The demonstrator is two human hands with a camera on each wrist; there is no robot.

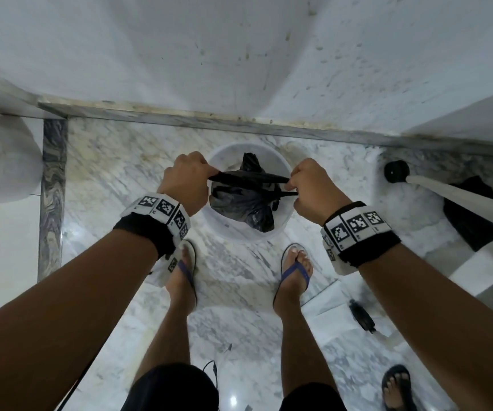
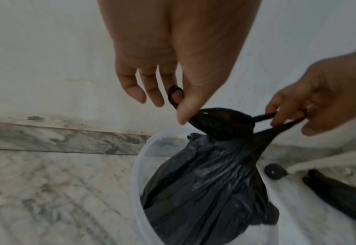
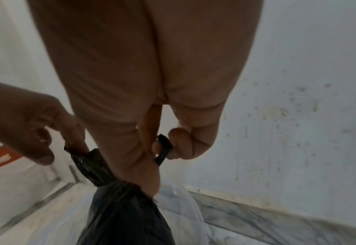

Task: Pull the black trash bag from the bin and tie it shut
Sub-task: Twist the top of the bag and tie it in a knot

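Standing over the white bin (image 1: 286, 225), you have it as your landmark on the marble floor (image 1: 114, 179), just short of the grey skirting (image 1: 180, 115) at the foot of the wall. Far to the bin's left sits a white sack (image 1: 2, 164) — well apart from everything else. At the bin's left rim your left hand (image 1: 184, 180) pinches one twisted end of the black trash bag (image 1: 242, 203); the left wrist view shows the thumb and one finger clamped on a thin loop of plastic while the other fingers hang loose and apart. The bag itself still sits inside the bin, its bulk below the rim, its gathered top drawn into a taut band across the opening between your two hands. At the bin's right rim your right hand (image 1: 316, 189) is closed in a fist on the other end, with a black strip wound round the curled fingers in the right wrist view. Nearer you than the bin, your feet in blue flip-flops (image 1: 295, 269) stand just beside it. Right of the bin, a black rubber-capped pole (image 1: 396, 171) leans in — and beyond it lies a crumpled black sheet (image 1: 473, 218) on the floor.
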